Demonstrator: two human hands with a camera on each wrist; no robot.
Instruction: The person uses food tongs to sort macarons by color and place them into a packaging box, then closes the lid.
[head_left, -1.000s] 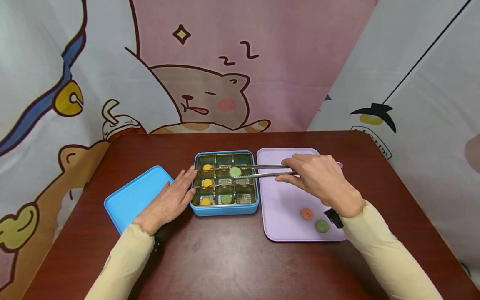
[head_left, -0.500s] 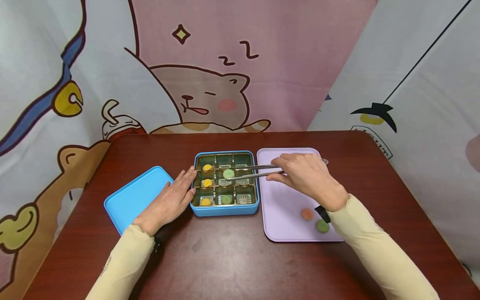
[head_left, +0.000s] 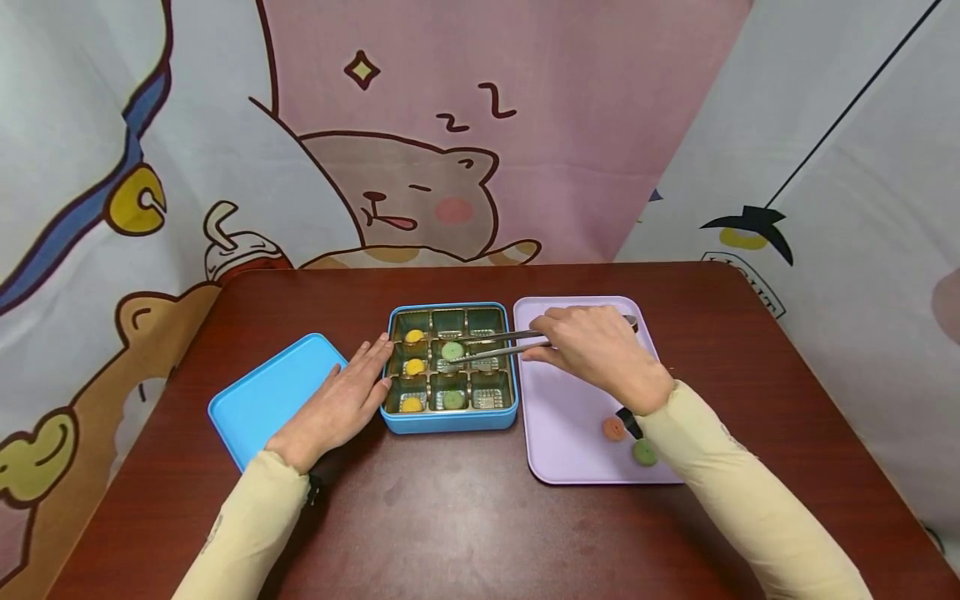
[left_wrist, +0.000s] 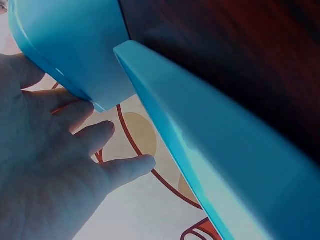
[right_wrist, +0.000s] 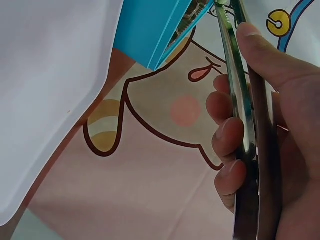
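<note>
The green disc (head_left: 452, 351) sits in the middle compartment of the box (head_left: 450, 425), between the tips of the tongs (right_wrist: 265, 150); whether they pinch it I cannot tell. It looks light and firm, best taken by its edge, where the toothed tips should limit slipping. The right hand (head_left: 600, 350) grips the tongs, thumb against one arm, fingers against the other. The left hand (head_left: 333, 408) lies with fingers extended, touching the box's left wall. The box, probably light enough to slide, stands toward the far edge of the surface (head_left: 442, 517), between the lid (head_left: 277, 400), near the left edge, and the tray (head_left: 570, 442). No brand is readable on these. Past the far edge, the cloth (head_left: 600, 125) bears two Z-like marks (head_left: 495, 100); lettering (head_left: 750, 281) by the far right corner is illegible.
</note>
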